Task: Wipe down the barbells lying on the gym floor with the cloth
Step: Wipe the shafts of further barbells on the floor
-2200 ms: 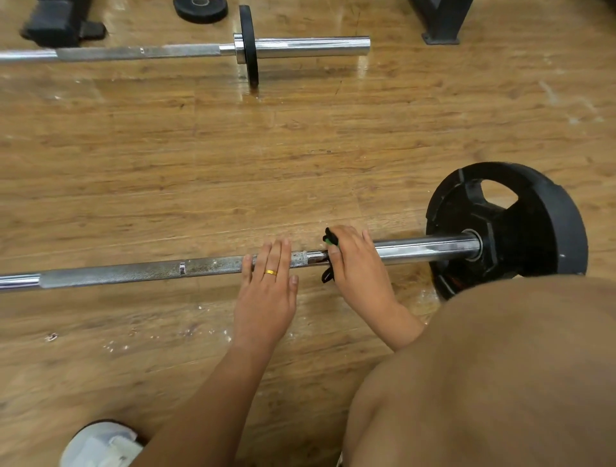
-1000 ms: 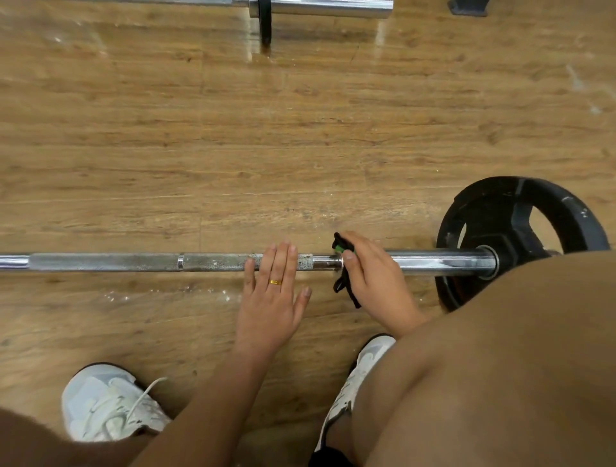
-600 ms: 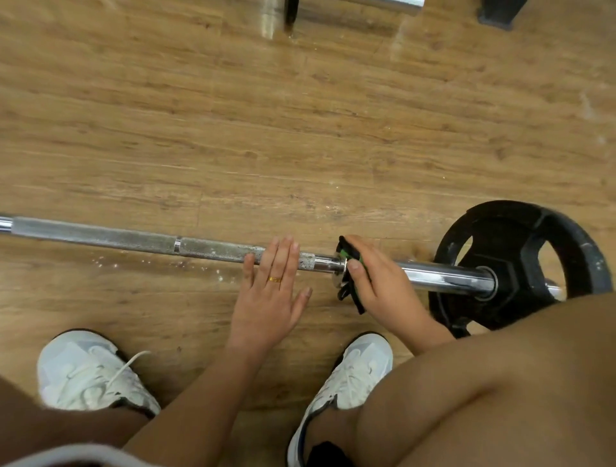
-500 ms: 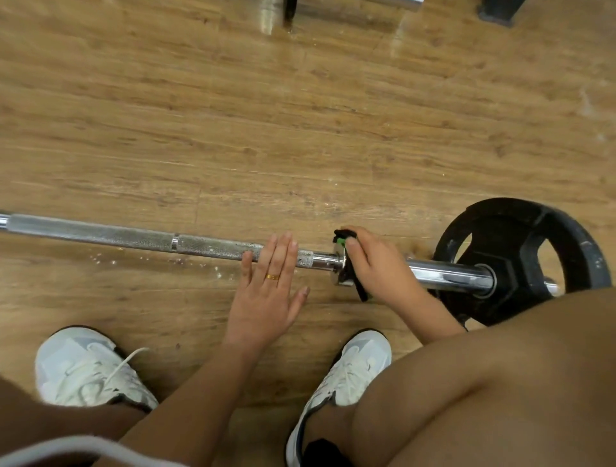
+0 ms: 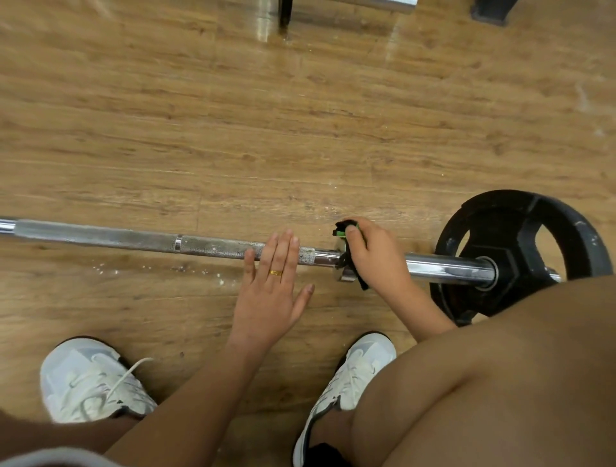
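Head view: the left hand [image 5: 270, 293] lies flat, fingers straight, pressing on the knurled shaft of the near barbell [image 5: 133, 237]. The right hand [image 5: 373, 260] is curled over the collar, gripping a dark cloth [image 5: 340, 228] with a green patch against the steel where shaft meets sleeve. Beyond it the sleeve shines up to the black weight plate [image 5: 520, 230]. The knurling by the left hand looks speckled, and white flecks lie on the wooden floor [image 5: 300, 133], so most of the shaft probably remains. A second barbell [image 5: 366, 3] lies well apart at the top edge; its condition cannot be told.
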The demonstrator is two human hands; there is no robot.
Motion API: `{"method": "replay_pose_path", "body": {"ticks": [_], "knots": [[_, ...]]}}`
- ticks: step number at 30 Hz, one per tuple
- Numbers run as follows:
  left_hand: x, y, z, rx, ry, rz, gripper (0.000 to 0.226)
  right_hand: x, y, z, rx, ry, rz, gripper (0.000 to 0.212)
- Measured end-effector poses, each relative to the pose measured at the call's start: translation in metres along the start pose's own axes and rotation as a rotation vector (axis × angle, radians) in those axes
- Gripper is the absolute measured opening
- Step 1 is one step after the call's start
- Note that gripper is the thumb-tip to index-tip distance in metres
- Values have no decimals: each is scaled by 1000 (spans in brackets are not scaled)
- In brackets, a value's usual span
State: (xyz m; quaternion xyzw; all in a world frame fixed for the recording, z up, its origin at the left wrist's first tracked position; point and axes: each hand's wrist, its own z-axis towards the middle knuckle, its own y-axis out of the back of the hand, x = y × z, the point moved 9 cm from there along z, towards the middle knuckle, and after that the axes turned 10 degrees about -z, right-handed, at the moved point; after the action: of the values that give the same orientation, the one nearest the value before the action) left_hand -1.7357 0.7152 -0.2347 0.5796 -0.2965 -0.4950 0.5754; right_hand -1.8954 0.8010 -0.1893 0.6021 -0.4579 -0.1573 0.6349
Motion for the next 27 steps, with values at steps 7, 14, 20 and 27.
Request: {"method": "replay_pose_path", "body": {"ticks": [7, 14, 20, 27], "knots": [[5, 3, 18, 4, 19, -35, 85, 11, 6, -16, -127, 162, -62, 33], [12, 4, 42, 7, 57, -90, 80, 9, 6, -8, -201, 107, -68, 36], [18, 4, 61, 0, 49, -101, 80, 6, 13, 23, -238, 73, -49, 31], [26, 8, 86, 3, 38, -124, 72, 13, 2, 16, -275, 181, -115, 41]]}}
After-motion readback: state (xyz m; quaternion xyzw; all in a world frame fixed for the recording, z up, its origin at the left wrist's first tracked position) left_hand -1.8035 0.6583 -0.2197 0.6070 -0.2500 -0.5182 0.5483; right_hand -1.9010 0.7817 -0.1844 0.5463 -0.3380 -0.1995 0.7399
